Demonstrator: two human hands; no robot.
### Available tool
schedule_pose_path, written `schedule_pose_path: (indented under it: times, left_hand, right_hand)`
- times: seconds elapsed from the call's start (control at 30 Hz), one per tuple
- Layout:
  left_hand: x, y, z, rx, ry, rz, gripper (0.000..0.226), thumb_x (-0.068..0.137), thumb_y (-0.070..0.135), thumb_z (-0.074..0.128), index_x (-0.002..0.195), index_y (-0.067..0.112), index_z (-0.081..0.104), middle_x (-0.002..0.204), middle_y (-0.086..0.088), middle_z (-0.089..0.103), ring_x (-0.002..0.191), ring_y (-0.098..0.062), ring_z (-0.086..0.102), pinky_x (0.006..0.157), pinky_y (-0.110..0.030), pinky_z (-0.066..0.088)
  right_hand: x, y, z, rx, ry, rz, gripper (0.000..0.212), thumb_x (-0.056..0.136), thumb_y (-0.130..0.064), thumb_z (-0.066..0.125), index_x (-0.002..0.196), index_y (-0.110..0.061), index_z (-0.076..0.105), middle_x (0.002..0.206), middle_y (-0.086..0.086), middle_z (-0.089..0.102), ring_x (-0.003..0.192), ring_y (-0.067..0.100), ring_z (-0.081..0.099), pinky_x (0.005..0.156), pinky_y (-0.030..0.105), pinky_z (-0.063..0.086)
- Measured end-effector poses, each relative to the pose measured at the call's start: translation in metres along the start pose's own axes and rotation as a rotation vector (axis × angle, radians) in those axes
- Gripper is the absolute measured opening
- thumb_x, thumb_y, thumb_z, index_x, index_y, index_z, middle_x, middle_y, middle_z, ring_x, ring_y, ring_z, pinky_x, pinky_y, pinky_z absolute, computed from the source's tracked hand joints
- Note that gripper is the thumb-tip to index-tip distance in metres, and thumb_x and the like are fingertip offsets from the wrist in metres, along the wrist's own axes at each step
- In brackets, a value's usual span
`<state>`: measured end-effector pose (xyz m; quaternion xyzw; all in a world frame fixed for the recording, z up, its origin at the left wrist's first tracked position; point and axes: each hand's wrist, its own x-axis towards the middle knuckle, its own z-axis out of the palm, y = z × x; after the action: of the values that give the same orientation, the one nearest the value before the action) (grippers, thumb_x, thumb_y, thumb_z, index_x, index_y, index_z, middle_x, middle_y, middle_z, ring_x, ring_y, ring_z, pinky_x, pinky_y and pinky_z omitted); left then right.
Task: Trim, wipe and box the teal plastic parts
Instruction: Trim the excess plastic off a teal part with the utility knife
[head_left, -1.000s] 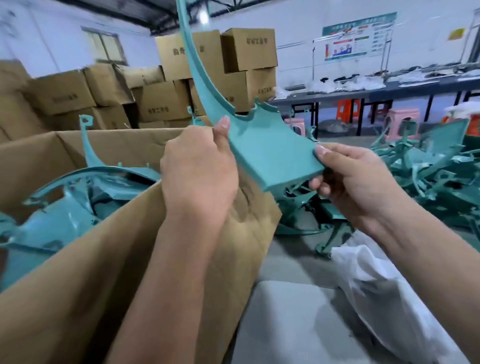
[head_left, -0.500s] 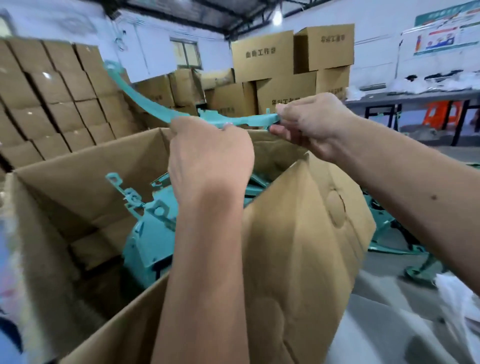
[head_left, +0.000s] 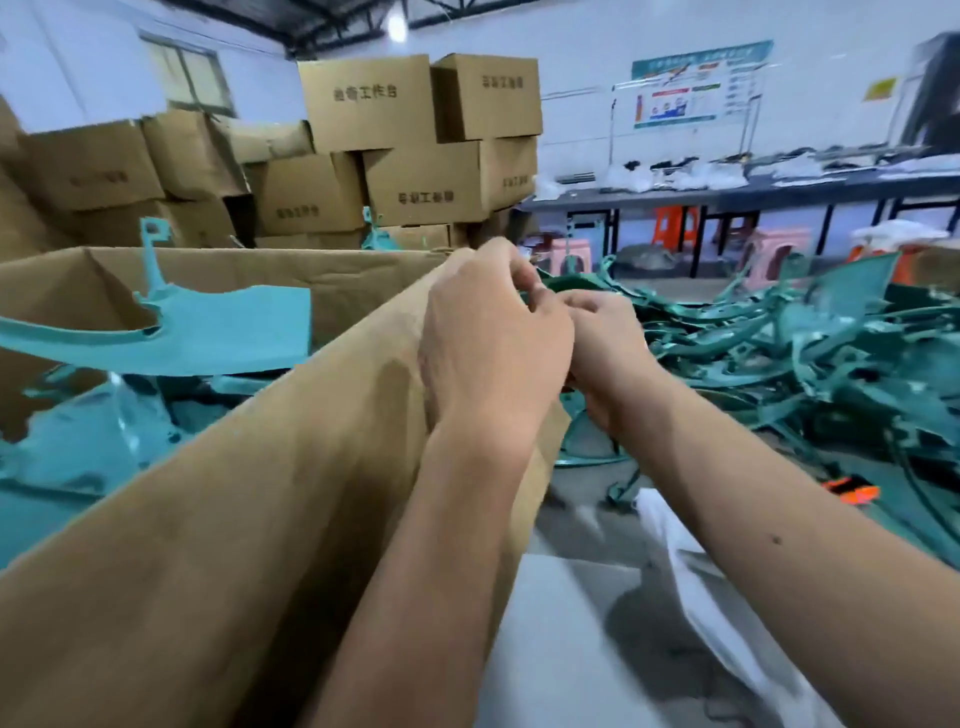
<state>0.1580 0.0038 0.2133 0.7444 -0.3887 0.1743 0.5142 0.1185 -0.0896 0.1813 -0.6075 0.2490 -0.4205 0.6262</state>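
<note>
Left hand (head_left: 488, 343) and right hand (head_left: 605, 353), fingers curled, touching beside carton (head_left: 218, 499), contents of grip indiscernible; teal part (head_left: 208, 332) lies atop boxed load; loose teal parts (head_left: 810, 353) heaped right.

Box (head_left: 322, 467): left foreground, open, its near flap leaning towards the camera.
Part (head_left: 208, 332): in the box, lying on top of other parts there.
Pile (head_left: 779, 358): right of the box, loose parts heaped on the floor.
Hands: left hand (head_left: 488, 343) and right hand (head_left: 608, 353) touching, between box and pile, at the box's right corner.
Bag (head_left: 727, 623): near right, under the right forearm.
Cartons (head_left: 405, 150): stacked behind the box.
Bench (head_left: 753, 189): far right, along the wall.
Stools (head_left: 774, 249): before and under the bench.
</note>
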Motion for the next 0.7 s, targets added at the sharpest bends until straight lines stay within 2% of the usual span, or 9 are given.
schedule_pose_path:
  times: [0.07, 0.13, 0.2, 0.23, 0.3, 0.4, 0.5, 0.6, 0.7]
  left_hand:
    - [-0.012, 0.000, 0.040, -0.034, -0.139, -0.050, 0.013, 0.084, 0.020, 0.061, 0.073, 0.027, 0.059, 0.087, 0.004, 0.067, 0.088, -0.020, 0.062, 0.076, -0.035, 0.051]
    - [-0.027, -0.003, 0.077, -0.048, -0.256, -0.099, 0.011, 0.082, 0.019, 0.061, 0.073, 0.024, 0.062, 0.083, 0.004, 0.069, 0.087, -0.023, 0.063, 0.077, -0.036, 0.053]
    - [-0.041, -0.007, 0.111, -0.036, -0.360, -0.129, 0.010, 0.081, 0.020, 0.059, 0.073, 0.023, 0.063, 0.079, 0.005, 0.068, 0.082, -0.022, 0.062, 0.070, -0.031, 0.049]
    - [-0.046, -0.010, 0.126, -0.028, -0.407, -0.131, 0.010, 0.081, 0.019, 0.058, 0.073, 0.023, 0.064, 0.078, 0.006, 0.067, 0.079, -0.021, 0.062, 0.067, -0.030, 0.047]
    - [-0.054, -0.012, 0.152, -0.025, -0.489, -0.107, 0.011, 0.079, 0.015, 0.056, 0.073, 0.022, 0.063, 0.078, 0.006, 0.066, 0.077, -0.021, 0.061, 0.062, -0.029, 0.046]
    - [-0.054, -0.015, 0.181, -0.003, -0.530, -0.078, 0.014, 0.078, 0.011, 0.056, 0.074, 0.021, 0.064, 0.085, 0.003, 0.066, 0.082, -0.024, 0.062, 0.062, -0.030, 0.046]
    - [-0.046, -0.021, 0.205, 0.154, -0.493, 0.021, 0.016, 0.080, 0.013, 0.056, 0.089, 0.018, 0.069, 0.105, -0.008, 0.061, 0.102, -0.032, 0.055, 0.082, -0.038, 0.049]
    - [-0.023, -0.033, 0.223, 0.385, -0.342, 0.189, 0.024, 0.080, 0.018, 0.063, 0.104, 0.020, 0.061, 0.121, -0.010, 0.050, 0.115, -0.033, 0.043, 0.090, -0.039, 0.045]
    - [0.013, -0.051, 0.234, 0.541, -0.378, 0.117, 0.041, 0.085, 0.018, 0.064, 0.125, 0.017, 0.053, 0.133, -0.014, 0.048, 0.124, -0.034, 0.044, 0.094, -0.043, 0.045]
  right_hand:
    - [-0.003, 0.024, -0.042, -0.083, 0.088, 0.014, 0.033, 0.095, 0.004, 0.058, 0.063, -0.006, 0.060, 0.042, -0.005, 0.051, 0.033, 0.008, 0.045, 0.037, 0.014, 0.035]
    - [0.000, 0.046, -0.082, -0.249, 0.235, -0.003, 0.037, 0.095, -0.003, 0.059, 0.059, -0.009, 0.061, 0.047, -0.002, 0.059, 0.042, 0.017, 0.055, 0.044, 0.024, 0.047]
    - [0.008, 0.064, -0.122, -0.559, 0.421, -0.048, 0.028, 0.094, -0.014, 0.062, 0.068, -0.010, 0.068, 0.063, 0.004, 0.070, 0.064, 0.027, 0.067, 0.064, 0.038, 0.057]
    - [0.011, 0.069, -0.138, -0.693, 0.503, -0.063, 0.024, 0.095, -0.019, 0.063, 0.073, -0.012, 0.070, 0.069, 0.004, 0.071, 0.074, 0.028, 0.069, 0.071, 0.037, 0.055]
    - [0.015, 0.075, -0.165, -0.879, 0.562, -0.129, 0.018, 0.096, -0.024, 0.064, 0.080, -0.016, 0.069, 0.076, 0.001, 0.070, 0.082, 0.027, 0.067, 0.073, 0.034, 0.047]
    - [0.029, 0.073, -0.179, -1.268, 0.376, -0.270, 0.011, 0.096, -0.022, 0.060, 0.090, -0.015, 0.068, 0.087, 0.008, 0.072, 0.089, 0.034, 0.065, 0.075, 0.039, 0.051]
    - [0.057, 0.064, -0.175, -1.685, 0.102, -0.363, 0.012, 0.095, -0.016, 0.057, 0.102, -0.015, 0.067, 0.101, 0.010, 0.070, 0.106, 0.034, 0.058, 0.089, 0.041, 0.050]
    - [0.091, 0.059, -0.169, -1.828, 0.057, -0.443, 0.020, 0.092, -0.010, 0.059, 0.111, -0.014, 0.061, 0.112, 0.011, 0.062, 0.119, 0.034, 0.047, 0.098, 0.041, 0.046]
    - [0.127, 0.068, -0.167, -1.798, -0.068, -0.324, 0.046, 0.094, -0.007, 0.060, 0.138, -0.011, 0.049, 0.130, 0.014, 0.056, 0.131, 0.034, 0.040, 0.107, 0.044, 0.044]
